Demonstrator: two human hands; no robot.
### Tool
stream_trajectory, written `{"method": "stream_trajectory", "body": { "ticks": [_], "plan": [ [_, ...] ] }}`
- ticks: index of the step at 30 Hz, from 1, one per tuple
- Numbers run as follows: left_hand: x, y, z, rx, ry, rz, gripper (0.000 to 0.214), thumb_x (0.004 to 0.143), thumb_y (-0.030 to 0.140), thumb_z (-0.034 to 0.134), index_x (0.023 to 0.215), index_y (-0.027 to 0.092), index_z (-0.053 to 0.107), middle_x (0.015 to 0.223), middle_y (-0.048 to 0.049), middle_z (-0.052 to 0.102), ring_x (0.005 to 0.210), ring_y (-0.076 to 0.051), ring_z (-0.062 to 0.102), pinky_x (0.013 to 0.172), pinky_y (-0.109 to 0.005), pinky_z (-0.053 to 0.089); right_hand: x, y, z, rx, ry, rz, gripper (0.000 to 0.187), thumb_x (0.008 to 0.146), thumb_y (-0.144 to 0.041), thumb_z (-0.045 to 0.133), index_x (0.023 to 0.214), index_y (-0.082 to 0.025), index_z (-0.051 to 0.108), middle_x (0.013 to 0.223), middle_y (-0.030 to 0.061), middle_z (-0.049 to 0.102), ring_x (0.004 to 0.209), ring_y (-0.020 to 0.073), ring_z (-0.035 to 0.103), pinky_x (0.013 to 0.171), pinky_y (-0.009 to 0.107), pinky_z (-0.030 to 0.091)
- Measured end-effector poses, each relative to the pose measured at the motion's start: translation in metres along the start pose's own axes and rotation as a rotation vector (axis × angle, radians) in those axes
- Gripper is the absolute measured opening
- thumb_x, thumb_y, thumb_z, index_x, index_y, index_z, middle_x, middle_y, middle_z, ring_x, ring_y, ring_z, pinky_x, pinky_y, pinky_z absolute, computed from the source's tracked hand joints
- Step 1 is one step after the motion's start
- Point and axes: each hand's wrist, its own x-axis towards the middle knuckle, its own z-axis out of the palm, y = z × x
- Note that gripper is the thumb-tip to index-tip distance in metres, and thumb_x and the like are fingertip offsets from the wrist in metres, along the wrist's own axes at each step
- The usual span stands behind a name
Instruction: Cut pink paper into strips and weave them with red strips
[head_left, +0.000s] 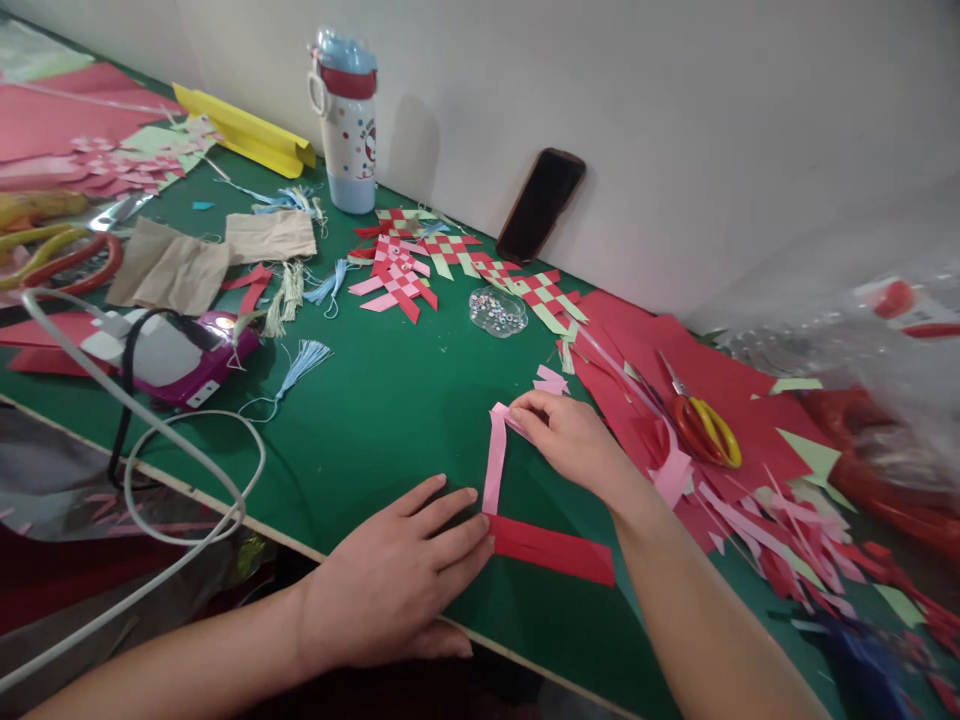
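A red paper strip (551, 550) lies flat near the table's front edge. My left hand (409, 565) rests palm down with its fingers spread, its fingertips on the strip's left end. From that end a pink paper strip (495, 462) runs away from me and bends to the right at its far end. The bent part is pinched between the thumb and fingers of my right hand (559, 435). A few pink paper scraps (551, 380) lie just beyond that hand.
Woven paper fish (395, 272), a dish of small beads (497, 312) and a phone (541, 205) are toward the wall. Scissors (705, 430) lie on red paper (645, 350) at right. Left are a bottle (350, 130), blue tassel (300, 365), purple power strip (199, 365) and white cable (259, 450).
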Motion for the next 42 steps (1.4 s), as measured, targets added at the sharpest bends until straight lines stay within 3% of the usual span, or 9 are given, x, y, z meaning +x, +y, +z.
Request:
{"method": "stream_trajectory", "body": {
  "ticks": [4,11,16,32,42],
  "plan": [
    [-0.001,0.0,0.0,-0.002,0.004,-0.002,0.071,0.095,0.065,0.043,0.143,0.014,0.045,0.145,-0.0087,0.052,0.139,-0.03,0.04,0.121,-0.047,0.018,0.0,-0.002,0.0,0.076,0.022,0.004,0.02,0.088,-0.039,0.054,0.089,-0.025,0.068,0.084,0.0022,0.072,0.074,0.0189,0.063,0.067,0.032,0.044],
    [0.0,0.0,-0.001,-0.004,0.008,-0.002,0.07,0.095,0.064,0.044,0.143,0.014,0.045,0.144,-0.0089,0.053,0.138,-0.03,0.04,0.121,-0.047,0.018,-0.004,0.0,-0.004,0.181,-0.051,-0.002,0.024,0.086,-0.044,0.056,0.079,-0.023,0.067,0.074,-0.0008,0.067,0.065,0.0152,0.056,0.059,0.029,0.041],
    [0.001,0.0,-0.002,0.002,0.02,0.006,0.07,0.095,0.065,0.044,0.143,0.014,0.046,0.143,-0.009,0.053,0.137,-0.03,0.041,0.12,-0.047,0.019,-0.005,0.002,-0.01,0.24,-0.006,0.0,0.025,0.086,-0.045,0.056,0.08,-0.022,0.066,0.078,0.001,0.066,0.071,0.0165,0.058,0.066,0.03,0.043],
    [0.001,0.0,0.0,0.009,0.021,0.005,0.07,0.094,0.065,0.045,0.142,0.015,0.047,0.143,-0.0098,0.054,0.137,-0.03,0.041,0.12,-0.047,0.021,-0.008,0.009,-0.008,0.402,-0.071,-0.013,0.03,0.083,-0.049,0.061,0.084,-0.021,0.069,0.081,0.0027,0.067,0.077,0.019,0.061,0.072,0.033,0.048],
    [0.001,0.0,-0.001,0.012,0.011,0.003,0.07,0.094,0.065,0.045,0.143,0.015,0.046,0.144,-0.0097,0.053,0.137,-0.03,0.041,0.12,-0.047,0.021,-0.017,0.012,-0.009,0.46,-0.045,0.04,0.03,0.081,-0.049,0.066,0.089,-0.021,0.069,0.088,0.0039,0.071,0.081,0.0197,0.065,0.077,0.034,0.05]
  ]
}}
